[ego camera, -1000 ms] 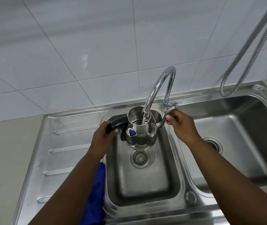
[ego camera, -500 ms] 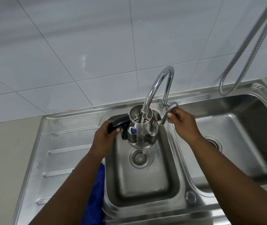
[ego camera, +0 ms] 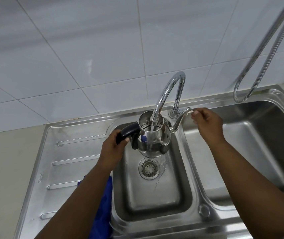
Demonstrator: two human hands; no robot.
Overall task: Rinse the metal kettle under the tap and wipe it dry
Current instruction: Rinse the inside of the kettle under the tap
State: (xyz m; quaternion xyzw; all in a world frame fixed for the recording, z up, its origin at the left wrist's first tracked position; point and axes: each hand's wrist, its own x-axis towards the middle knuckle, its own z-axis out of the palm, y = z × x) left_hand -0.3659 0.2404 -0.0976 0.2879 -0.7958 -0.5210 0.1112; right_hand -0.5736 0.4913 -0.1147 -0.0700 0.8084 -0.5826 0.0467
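Two hands work over the small basin [ego camera: 155,200]. The left hand [ego camera: 112,150] is closed around the black handle [ego camera: 126,132] of the kettle [ego camera: 153,138], holding it upright above the drain [ego camera: 149,168], under the tap [ego camera: 168,94]. Water runs into its open top and trickles past the drain. The right hand [ego camera: 206,123] pinches the tap lever [ego camera: 190,110], right of the kettle. A blue cloth [ego camera: 104,207] lies left of the basin.

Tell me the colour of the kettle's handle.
Black, on the kettle handle gripped by the left hand; head view.
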